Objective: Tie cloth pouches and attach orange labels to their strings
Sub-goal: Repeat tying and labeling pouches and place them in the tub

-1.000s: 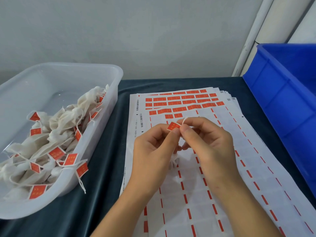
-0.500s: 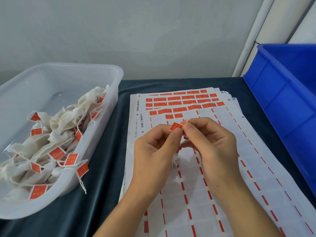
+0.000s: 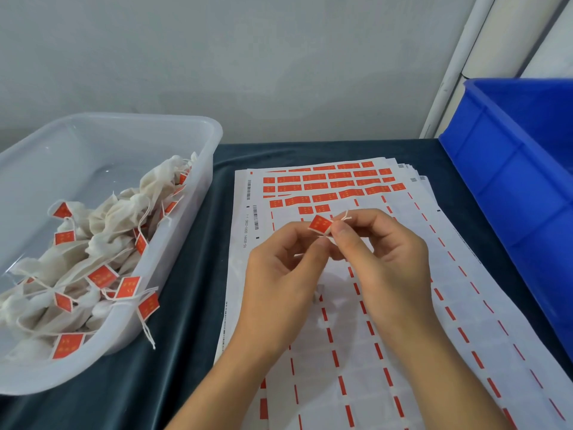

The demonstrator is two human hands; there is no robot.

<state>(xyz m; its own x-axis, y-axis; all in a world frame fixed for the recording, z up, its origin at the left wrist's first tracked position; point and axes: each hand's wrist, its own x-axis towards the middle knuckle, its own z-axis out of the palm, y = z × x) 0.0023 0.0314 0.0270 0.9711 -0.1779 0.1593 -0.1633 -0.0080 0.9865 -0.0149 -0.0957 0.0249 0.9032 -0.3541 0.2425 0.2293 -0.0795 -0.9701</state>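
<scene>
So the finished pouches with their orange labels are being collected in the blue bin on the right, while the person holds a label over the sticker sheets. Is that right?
Not quite. The head view shows the labelled pouches piled in the clear plastic tub on the left, not in the blue bin, whose inside is out of sight. The rest holds: both hands pinch an orange label over the sticker sheets.

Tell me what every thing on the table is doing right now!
orange label: pinched between both hands.
string: end sticks up at the right hand.
left hand: pinches the label.
clear tub: open, holds labelled pouches.
label sheets: stacked, mostly peeled.
blue crate: open, contents unseen.
</scene>
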